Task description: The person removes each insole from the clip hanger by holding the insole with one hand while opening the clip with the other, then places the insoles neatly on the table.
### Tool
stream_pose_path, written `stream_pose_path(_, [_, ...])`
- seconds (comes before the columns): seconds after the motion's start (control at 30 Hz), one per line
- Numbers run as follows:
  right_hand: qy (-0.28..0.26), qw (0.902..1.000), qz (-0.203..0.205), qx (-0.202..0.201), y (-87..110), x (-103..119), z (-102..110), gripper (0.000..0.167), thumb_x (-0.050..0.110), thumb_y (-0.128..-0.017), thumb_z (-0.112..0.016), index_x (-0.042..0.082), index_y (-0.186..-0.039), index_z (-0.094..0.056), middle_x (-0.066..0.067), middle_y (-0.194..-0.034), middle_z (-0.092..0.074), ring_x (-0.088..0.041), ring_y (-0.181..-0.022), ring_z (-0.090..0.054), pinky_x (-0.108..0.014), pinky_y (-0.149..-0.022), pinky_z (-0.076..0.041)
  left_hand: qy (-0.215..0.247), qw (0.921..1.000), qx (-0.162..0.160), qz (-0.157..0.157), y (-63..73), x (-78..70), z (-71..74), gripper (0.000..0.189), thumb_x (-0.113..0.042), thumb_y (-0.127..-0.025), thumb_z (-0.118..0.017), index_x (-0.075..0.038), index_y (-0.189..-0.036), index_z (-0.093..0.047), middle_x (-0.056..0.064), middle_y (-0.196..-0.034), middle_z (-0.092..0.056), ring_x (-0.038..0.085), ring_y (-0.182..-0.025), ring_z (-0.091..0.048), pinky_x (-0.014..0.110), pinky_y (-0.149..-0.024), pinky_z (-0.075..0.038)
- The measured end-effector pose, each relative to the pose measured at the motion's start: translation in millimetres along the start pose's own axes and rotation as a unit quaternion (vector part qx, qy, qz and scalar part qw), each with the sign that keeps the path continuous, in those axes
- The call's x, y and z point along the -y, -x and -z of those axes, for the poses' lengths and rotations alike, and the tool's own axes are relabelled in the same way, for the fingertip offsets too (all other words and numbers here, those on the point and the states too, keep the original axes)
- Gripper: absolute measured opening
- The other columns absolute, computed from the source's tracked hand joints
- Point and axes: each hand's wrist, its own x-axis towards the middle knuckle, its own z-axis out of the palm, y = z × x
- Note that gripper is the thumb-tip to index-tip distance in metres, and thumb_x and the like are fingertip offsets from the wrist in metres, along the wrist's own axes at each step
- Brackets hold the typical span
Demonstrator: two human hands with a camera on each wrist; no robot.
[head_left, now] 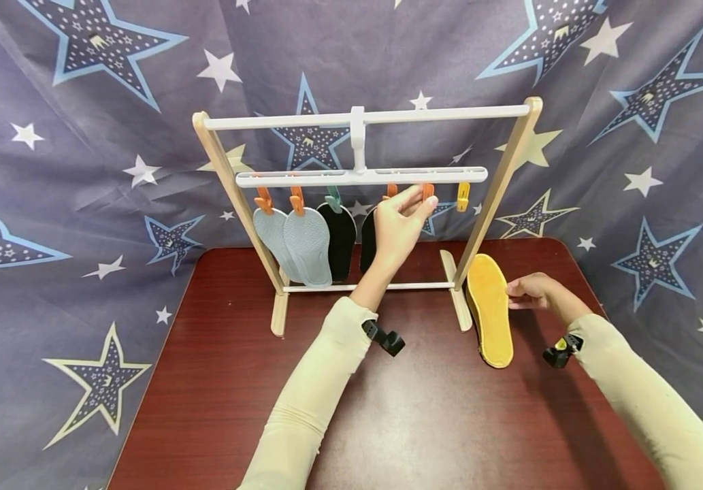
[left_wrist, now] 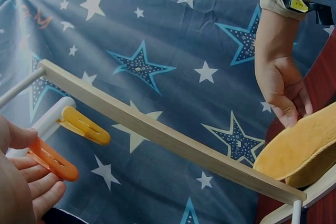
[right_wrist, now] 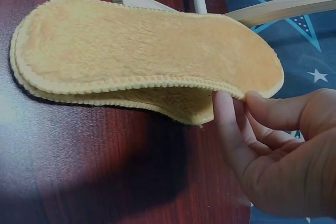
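My left hand (head_left: 397,231) is raised to a white clip hanger (head_left: 302,178) and pinches an orange clothespin (left_wrist: 53,161) between thumb and fingers. My right hand (head_left: 531,291) pinches the edge of a yellow fuzzy insole (right_wrist: 147,45) near one end. That insole is tilted up, and a second yellow insole (right_wrist: 152,100) lies beneath it. Two grey insoles (head_left: 308,248) and a black insole (head_left: 341,241) hang from clips at the hanger's left. Another black insole (head_left: 367,248) is partly hidden behind my left hand. A yellow clothespin (left_wrist: 86,125) hangs at the right end.
A wooden rack (head_left: 498,184) with a white top bar (head_left: 449,113) holds the hanger. Its feet (head_left: 460,309) stand on a dark red table (head_left: 424,408), just left of the yellow insoles. A star-patterned cloth (head_left: 112,224) hangs behind and beside the table.
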Motion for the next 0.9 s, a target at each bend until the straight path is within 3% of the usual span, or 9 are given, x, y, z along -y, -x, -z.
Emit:
stream_pose_path(0.2, [0.009,0.9995,0.001,-0.029,-4.1,-3,-4,0.019,-0.007,-0.101,-0.048,0.001,-0.097,-0.066,0.005,-0.074,-0.069,-0.007,-0.072,-0.067,-0.025,-0.078,-0.062,0.004,1.0000,0.001,0.002,0.7,0.2,0.3,0.035,-0.007,-0.089,-0.076,0.007,-0.121,-0.071,0.024,-0.117,-0.073,0.030,-0.106,-0.074,0.022,-0.087,-0.060])
stream_pose_path(0.43, [0.006,0.9990,-0.002,-0.043,-5.8,-5,-7,0.021,-0.008,-0.100,-0.049,0.001,-0.093,-0.067,0.004,-0.072,-0.069,-0.008,-0.069,-0.067,-0.025,-0.075,-0.063,0.005,1.0000,-0.001,0.001,0.8,-0.1,0.3,0.035,-0.006,-0.088,-0.077,0.007,-0.121,-0.071,0.024,-0.117,-0.073,0.031,-0.106,-0.074,0.024,-0.087,-0.061])
stream_pose_path(0.63, [0.014,0.9981,0.003,-0.059,-8.1,-6,-11,0.013,-0.008,-0.098,-0.051,-0.007,-0.103,-0.063,0.004,-0.072,-0.068,-0.008,-0.068,-0.067,-0.027,-0.076,-0.063,0.009,1.0000,0.000,0.000,0.3,1.0,-0.2,0.035,-0.006,-0.088,-0.077,0.008,-0.120,-0.071,0.024,-0.117,-0.073,0.032,-0.107,-0.074,0.024,-0.089,-0.060])
stream_pose_path(0.9, [0.013,0.9958,0.013,-0.090,-14.0,-12,-16,0.011,-0.009,-0.097,-0.053,-0.010,-0.104,-0.061,0.006,-0.070,-0.066,-0.008,-0.067,-0.065,-0.027,-0.073,-0.063,0.013,0.9999,-0.001,0.003,0.9,1.2,-1.1,0.035,-0.005,-0.090,-0.075,0.007,-0.122,-0.070,0.024,-0.117,-0.073,0.031,-0.107,-0.074,0.022,-0.089,-0.060])
